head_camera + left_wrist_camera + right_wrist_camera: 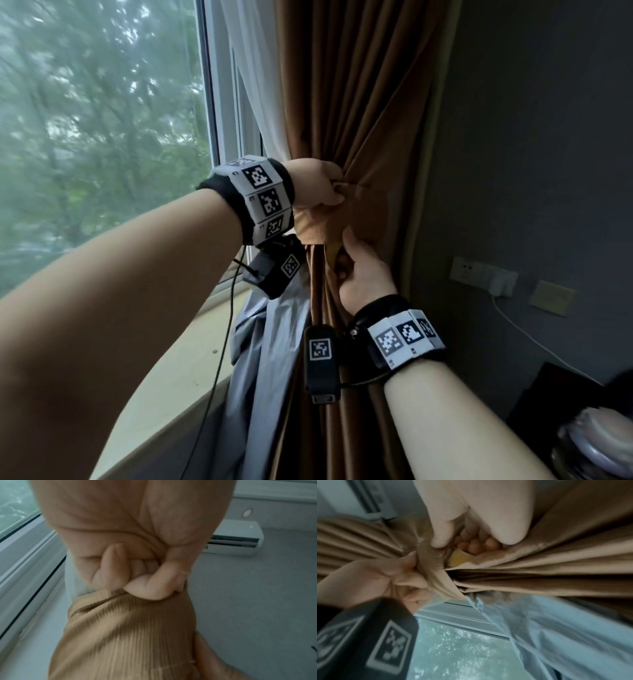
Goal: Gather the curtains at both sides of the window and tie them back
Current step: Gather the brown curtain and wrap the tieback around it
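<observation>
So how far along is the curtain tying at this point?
Done: the brown curtain at the window's right side is bunched into a bundle. In hand: the left hand and right hand both grip the tan tie-back band wrapped at the bundle; no fastening shows yet. Left: securing it. The other side's curtain is out of view.

Windowsill [164, 387]: grey curtain lining [270, 342] resting on it.

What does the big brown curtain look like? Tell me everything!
The brown curtain is smooth, slightly shiny fabric, hanging in long folds right of the window. It is bunched together at the middle, where a lighter tan ribbed band wraps it. The left hand grips it there, and the right hand just below.
</observation>
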